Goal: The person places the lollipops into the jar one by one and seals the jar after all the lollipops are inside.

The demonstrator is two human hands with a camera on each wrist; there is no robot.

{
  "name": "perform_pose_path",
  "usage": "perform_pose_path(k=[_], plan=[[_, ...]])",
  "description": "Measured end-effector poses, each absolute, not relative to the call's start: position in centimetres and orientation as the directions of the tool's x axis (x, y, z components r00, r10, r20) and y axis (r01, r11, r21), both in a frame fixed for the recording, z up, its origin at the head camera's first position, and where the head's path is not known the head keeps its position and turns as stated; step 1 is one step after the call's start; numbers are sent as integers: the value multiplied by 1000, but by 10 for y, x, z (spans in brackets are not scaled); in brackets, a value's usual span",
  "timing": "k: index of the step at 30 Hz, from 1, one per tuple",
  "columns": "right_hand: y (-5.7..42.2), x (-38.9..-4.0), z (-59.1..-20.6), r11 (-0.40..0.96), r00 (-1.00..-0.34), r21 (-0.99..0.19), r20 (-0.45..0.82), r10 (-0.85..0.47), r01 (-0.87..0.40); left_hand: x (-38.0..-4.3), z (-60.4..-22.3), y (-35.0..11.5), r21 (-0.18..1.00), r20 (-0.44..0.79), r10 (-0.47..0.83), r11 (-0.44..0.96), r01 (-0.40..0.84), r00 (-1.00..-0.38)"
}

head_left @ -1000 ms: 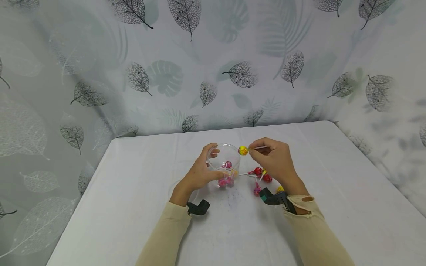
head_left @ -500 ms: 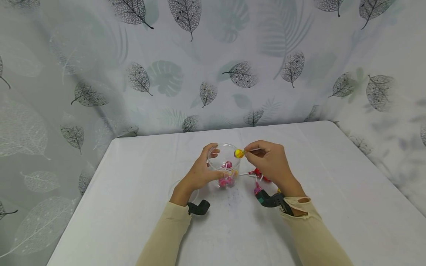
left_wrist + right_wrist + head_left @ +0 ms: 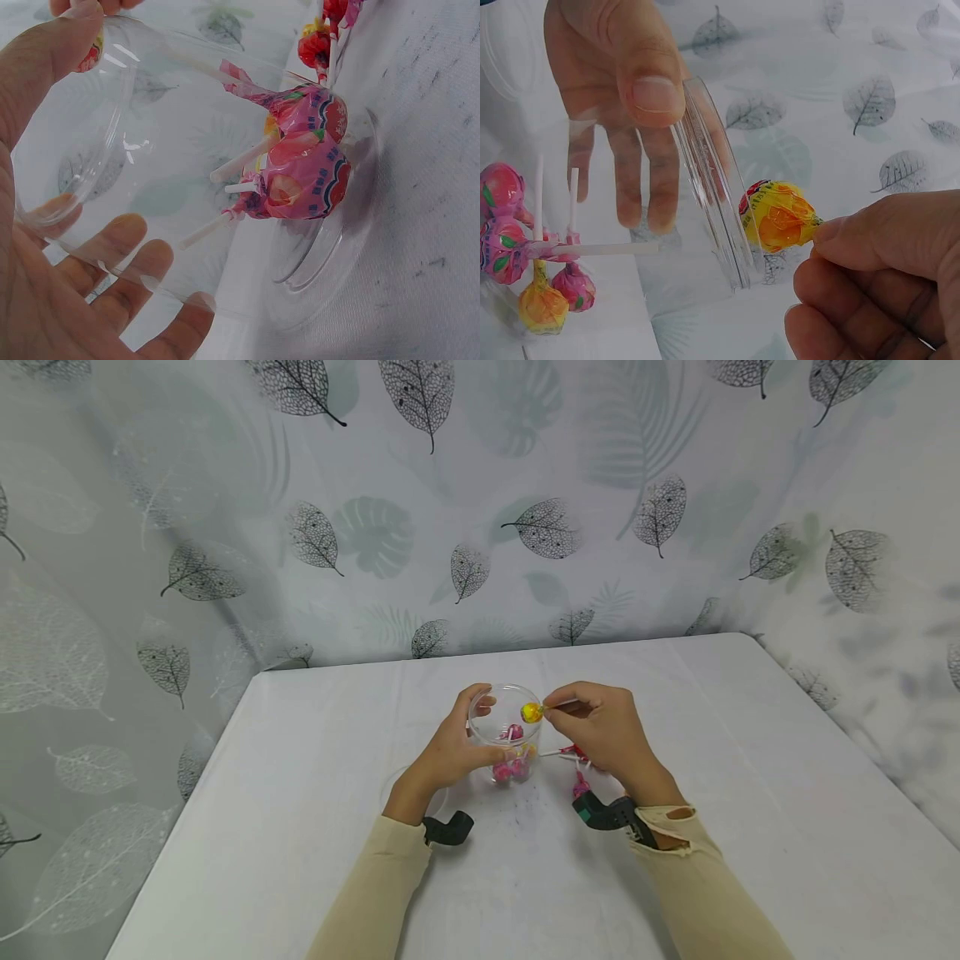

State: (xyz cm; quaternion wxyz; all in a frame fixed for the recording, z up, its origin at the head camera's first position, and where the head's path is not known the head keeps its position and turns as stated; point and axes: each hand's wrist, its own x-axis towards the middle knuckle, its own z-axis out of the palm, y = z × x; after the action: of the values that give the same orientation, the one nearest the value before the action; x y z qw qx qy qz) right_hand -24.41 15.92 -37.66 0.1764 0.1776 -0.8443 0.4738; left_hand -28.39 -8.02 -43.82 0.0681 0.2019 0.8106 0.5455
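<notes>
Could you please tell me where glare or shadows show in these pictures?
Left wrist view: bright glints on the clear jar; right wrist view: shine along its rim; head view: soft shadows on the white tablecloth beside both beige sleeves.

At the right fingertips (image 3: 831, 231), a lollipop (image 3: 786, 217) is yellow with an orange print and a red patch. Within the left fingers (image 3: 154, 259), a colourless jar (image 3: 176, 105) shows pink lollipops (image 3: 307, 180) with green marks and red, blue-edged labels. Beyond the fingers, black and pale-green leaves pattern a whitish backdrop (image 3: 510, 452).
</notes>
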Motion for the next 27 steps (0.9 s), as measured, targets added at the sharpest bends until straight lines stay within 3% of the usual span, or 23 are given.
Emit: perform_pose_path(k=[27], plan=[[152,-243,-378,551,-874,-687,442,-200,-474,-284,-438,-81,909,116,410,324,263,-905]])
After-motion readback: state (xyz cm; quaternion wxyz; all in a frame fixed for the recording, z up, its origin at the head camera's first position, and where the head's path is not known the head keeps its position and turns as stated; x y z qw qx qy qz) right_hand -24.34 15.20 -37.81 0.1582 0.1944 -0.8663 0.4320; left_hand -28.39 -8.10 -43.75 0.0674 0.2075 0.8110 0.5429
